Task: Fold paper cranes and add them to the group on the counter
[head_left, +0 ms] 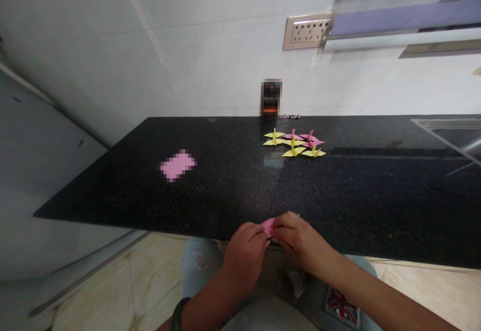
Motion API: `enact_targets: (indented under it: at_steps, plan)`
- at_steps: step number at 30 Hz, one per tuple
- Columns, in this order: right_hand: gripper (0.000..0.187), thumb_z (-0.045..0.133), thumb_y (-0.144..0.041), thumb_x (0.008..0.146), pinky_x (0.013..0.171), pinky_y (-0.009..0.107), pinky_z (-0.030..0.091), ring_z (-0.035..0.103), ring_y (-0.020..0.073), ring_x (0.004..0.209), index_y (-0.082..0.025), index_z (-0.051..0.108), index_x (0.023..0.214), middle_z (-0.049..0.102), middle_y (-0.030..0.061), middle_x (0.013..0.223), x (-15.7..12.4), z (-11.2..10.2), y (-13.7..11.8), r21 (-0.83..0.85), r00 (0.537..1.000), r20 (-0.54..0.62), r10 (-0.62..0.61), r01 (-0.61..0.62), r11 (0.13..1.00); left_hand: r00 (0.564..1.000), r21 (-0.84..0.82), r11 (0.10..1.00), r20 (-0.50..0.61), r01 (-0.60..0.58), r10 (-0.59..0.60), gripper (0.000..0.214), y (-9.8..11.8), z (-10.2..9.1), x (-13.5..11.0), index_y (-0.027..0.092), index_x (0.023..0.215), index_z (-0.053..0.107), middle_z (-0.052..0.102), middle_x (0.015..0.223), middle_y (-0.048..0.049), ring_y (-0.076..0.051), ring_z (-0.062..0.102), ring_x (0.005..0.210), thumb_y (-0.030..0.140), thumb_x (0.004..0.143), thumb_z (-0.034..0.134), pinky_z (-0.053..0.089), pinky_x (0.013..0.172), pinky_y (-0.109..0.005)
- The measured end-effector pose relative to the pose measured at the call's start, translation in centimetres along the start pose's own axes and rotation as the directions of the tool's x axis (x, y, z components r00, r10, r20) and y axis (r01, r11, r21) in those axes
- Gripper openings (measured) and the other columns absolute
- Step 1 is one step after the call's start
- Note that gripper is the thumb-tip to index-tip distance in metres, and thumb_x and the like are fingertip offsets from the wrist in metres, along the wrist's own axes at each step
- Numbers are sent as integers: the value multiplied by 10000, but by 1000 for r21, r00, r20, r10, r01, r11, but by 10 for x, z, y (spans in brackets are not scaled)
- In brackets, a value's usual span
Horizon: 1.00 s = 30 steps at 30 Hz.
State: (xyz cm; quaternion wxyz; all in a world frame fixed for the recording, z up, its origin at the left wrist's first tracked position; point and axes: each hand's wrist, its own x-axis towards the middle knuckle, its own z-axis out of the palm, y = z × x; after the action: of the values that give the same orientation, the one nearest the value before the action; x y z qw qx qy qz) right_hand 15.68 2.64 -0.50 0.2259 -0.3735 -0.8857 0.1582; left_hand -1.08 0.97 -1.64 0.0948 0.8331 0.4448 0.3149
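Note:
A small piece of pink paper (268,226) is pinched between my two hands at the near edge of the black countertop (225,191). My left hand (246,251) grips its left side with the fingers curled. From the right, my right hand (296,238), with a ring on one finger, closes on the other side. Most of the paper is hidden by my fingers, so its folded shape cannot be made out. Farther back stand several folded paper cranes, among them a yellow crane (294,151) and a pink crane (310,143).
Pink paper (177,164), pixelated, lies on the left of the counter. A dark pixelated object (271,99) leans at the wall beside a small beaded string (291,117). A sink edge (447,140) shows at right. A socket panel (308,31) is on the wall.

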Motion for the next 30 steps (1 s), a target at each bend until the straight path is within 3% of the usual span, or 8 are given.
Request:
enact_targets:
  at_steps: [6, 10, 19, 25, 30]
  plan:
    - [160, 449, -160, 831, 714, 303, 381, 461, 170, 780, -169, 593, 901, 556, 60, 826, 6, -6, 1, -152, 988, 148, -53, 76, 985, 993, -6, 998, 108, -55, 55, 202, -11, -6, 6, 194, 885, 609, 634, 920, -30, -148, 555, 844, 124, 793, 444, 408, 841, -364]
    - [175, 448, -127, 819, 749, 325, 363, 443, 190, 809, -142, 573, 940, 545, 77, 848, 10, -6, 0, -219, 976, 197, -88, 131, 967, 982, -1, 1000, 186, -20, 20, 209, -12, -13, 12, 201, 887, 602, 643, 891, -18, -139, 567, 831, 119, 793, 434, 353, 897, -383]
    - [184, 411, -120, 822, 672, 287, 342, 441, 155, 730, -151, 577, 751, 501, 51, 752, 16, -5, -5, -110, 989, 104, 103, -91, 990, 968, 33, 991, 212, 132, -136, 170, 2, -16, 15, 200, 824, 596, 612, 903, -7, -149, 529, 870, 120, 783, 451, 285, 944, -405]
    - [161, 433, -150, 826, 676, 292, 344, 447, 157, 739, -159, 581, 763, 502, 40, 745, 14, -3, -3, 6, 987, 48, 152, -152, 988, 969, 73, 989, 201, 130, -142, 221, 2, -8, 15, 177, 839, 585, 576, 847, -24, -147, 504, 840, 131, 828, 370, 302, 919, -399]
    - [153, 441, -147, 819, 669, 293, 353, 452, 159, 732, -146, 573, 740, 495, 42, 729, 13, -1, 0, 27, 983, 20, 181, -181, 983, 972, 103, 987, 187, 126, -144, 228, -1, -2, 13, 152, 759, 574, 526, 800, -43, -165, 470, 799, 143, 833, 358, 371, 785, -361]
